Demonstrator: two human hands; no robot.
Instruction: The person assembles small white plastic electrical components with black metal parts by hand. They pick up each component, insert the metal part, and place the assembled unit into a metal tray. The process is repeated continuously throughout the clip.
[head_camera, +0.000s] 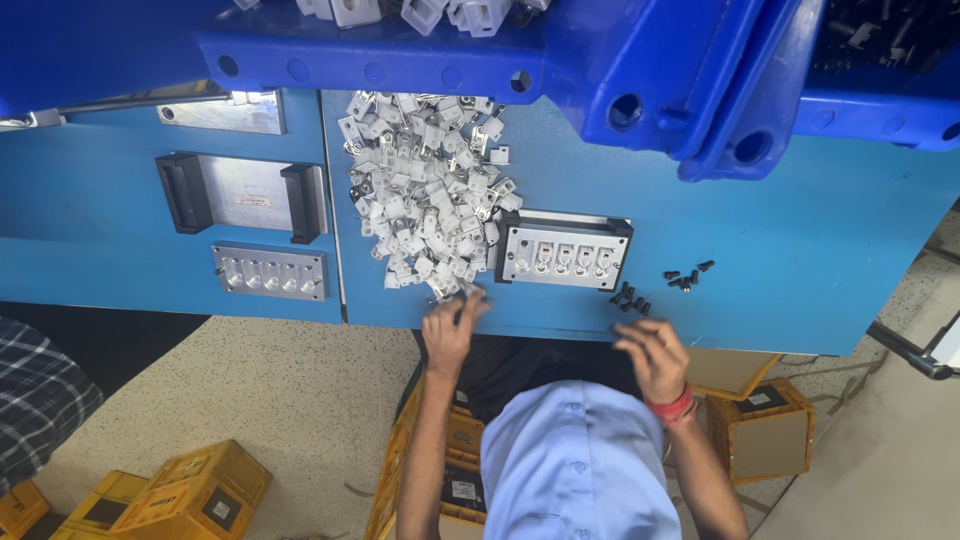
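At the far left we see a piece of plaid cloth (35, 395) above yellow crates (190, 492) on the speckled floor. On the blue table (830, 230) above them lies a metal plate with 2 black handles (240, 193), and just below it a metal block with 5 slots (270, 272). Further right, a big heap of small white metal brackets (425, 190) runs from the blue bins (640, 70) at the top down to the table's near edge. Our left hand (452, 328) sits at the heap's lowest end, fingers bent and touching the nearest brackets; we cannot tell whether they pinch one. Just right of the heap, touching its edge, stands a black-framed fixture with 5 sockets in 1 row (562, 252). Below its right corner lies a small cluster of black screws (630, 297), and a second cluster (688, 275) lies a little further right, apart from the first. Our right hand (655, 355), with a red band at the wrist, hovers at the table's edge just below the first cluster, fingers curled toward the screws; whether it holds one we cannot tell. At the right, a brown cardboard box (765, 430) stands on the floor under the table.
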